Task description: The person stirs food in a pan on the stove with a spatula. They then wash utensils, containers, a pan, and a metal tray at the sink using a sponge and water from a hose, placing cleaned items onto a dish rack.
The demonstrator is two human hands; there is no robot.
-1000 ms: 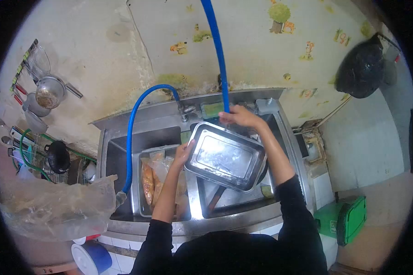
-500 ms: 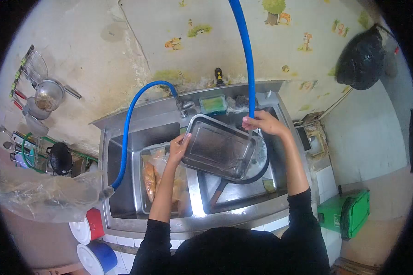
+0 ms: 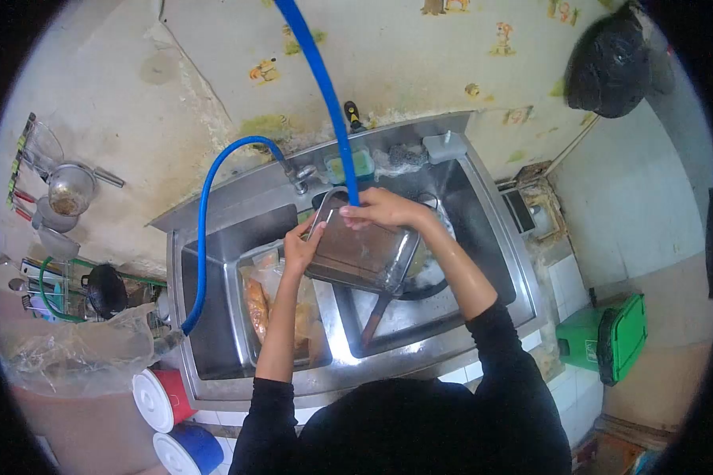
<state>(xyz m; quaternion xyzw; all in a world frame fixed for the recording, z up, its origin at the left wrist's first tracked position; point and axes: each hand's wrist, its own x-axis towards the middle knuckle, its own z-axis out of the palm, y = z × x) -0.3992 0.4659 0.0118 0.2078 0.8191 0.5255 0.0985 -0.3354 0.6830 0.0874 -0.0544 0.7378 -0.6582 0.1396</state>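
Observation:
In the head view, my left hand [image 3: 299, 249] grips the left edge of a dark metal baking tray [image 3: 360, 252], tilted over the right sink basin. My right hand [image 3: 384, 207] is closed around the lower end of a blue hose [image 3: 334, 111], held over the tray's upper part. Water runs across the tray toward its lower right corner. Below it, partly hidden, a frying pan with suds [image 3: 429, 273] rests in the right basin, its handle [image 3: 376, 317] pointing toward me.
Bagged food [image 3: 257, 309] lies in a metal tray in the left basin. Behind the sink are a faucet [image 3: 299, 180], a green sponge box [image 3: 360, 164] and scouring pads [image 3: 406, 154]. Strainers [image 3: 71, 188] hang at left. Lidded buckets [image 3: 162, 396] and a green bin [image 3: 602, 336] flank the sink.
My right hand has moved left with the hose, from the tray's right end to its upper middle. The tray is tilted differently. The whole view has shifted slightly.

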